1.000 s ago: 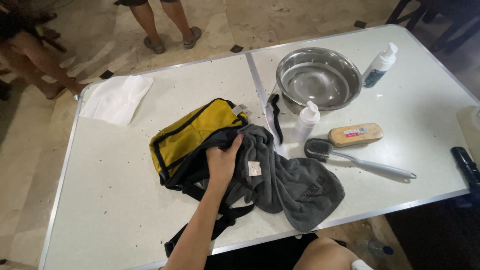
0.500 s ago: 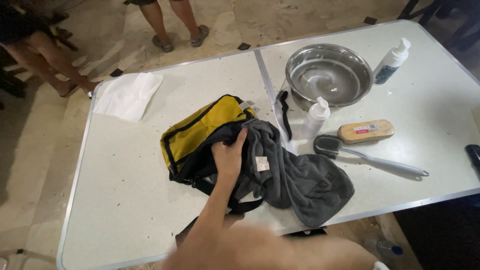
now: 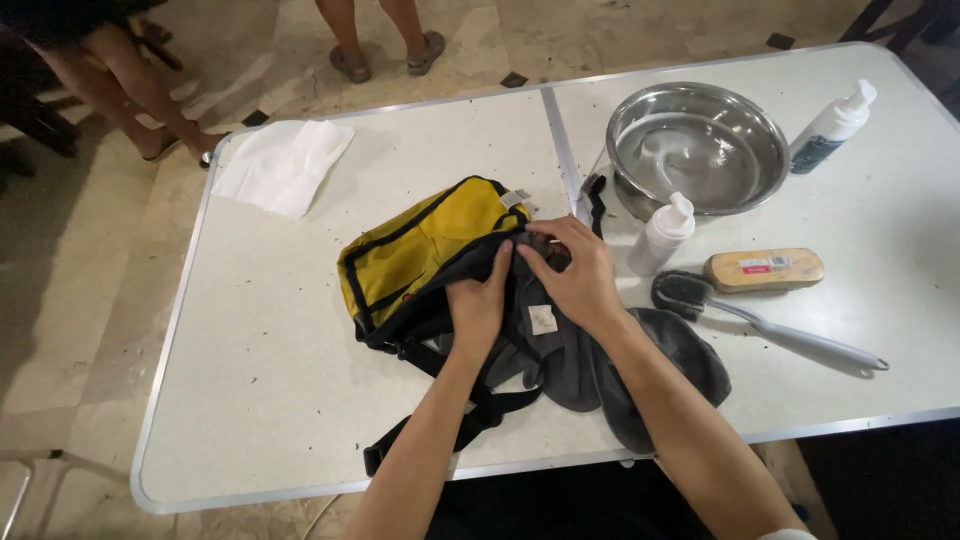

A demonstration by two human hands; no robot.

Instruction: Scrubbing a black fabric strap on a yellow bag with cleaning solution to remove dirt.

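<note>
Bag: yellow and black bag (image 3: pixel 420 250) at table (image 3: pixel 250 400) centre, long axis running 8 to 2 o'clock.
Left hand (image 3: pixel 478 305): fingers curled, gripping the bag's black edge.
Right hand (image 3: pixel 575 275): pinching grey cloth (image 3: pixel 600 370) at 3 o'clock of the bag.
Nearer: both touching.

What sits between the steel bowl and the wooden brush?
In the head view, a small white pump bottle stands between the steel bowl and the wooden brush, slightly left.

To your right, a small white bottle (image 3: pixel 664 234), steel bowl (image 3: pixel 697 147) and two brushes (image 3: pixel 762 269) crowd the way. Left of the yellow bag (image 3: pixel 420 250), the table (image 3: pixel 270 370) lies open up to the white cloth (image 3: pixel 283 165).
</note>
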